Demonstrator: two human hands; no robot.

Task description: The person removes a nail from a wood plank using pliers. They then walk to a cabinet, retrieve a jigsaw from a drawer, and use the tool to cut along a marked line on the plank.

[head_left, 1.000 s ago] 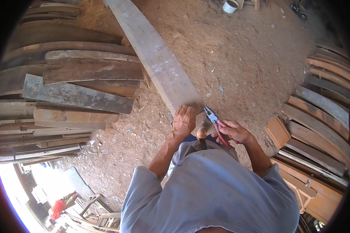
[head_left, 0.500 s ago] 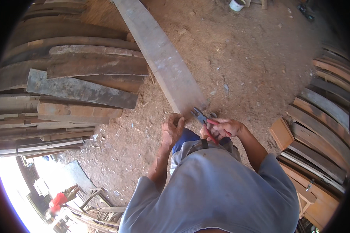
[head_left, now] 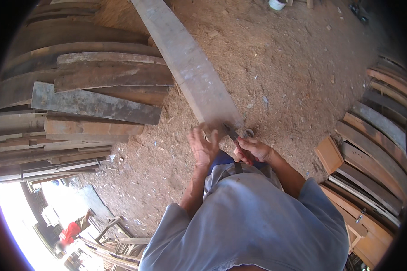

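Left hand (head_left: 203,148) has spread wide near the plank (head_left: 189,65), right hand (head_left: 257,150) gripping red-handled pliers (head_left: 233,135), stacked boards (head_left: 97,105) at left.

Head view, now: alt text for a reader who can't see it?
A person's right hand holds red-handled pliers by the near end of a long wooden board; the left hand is open close by, contact unclear. Weathered planks are stacked at left, more boards at right, with debris-strewn ground between.

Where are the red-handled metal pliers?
Head view, right of centre: the pliers sit in the right hand, jaws by the near end of the long grey wooden plank.
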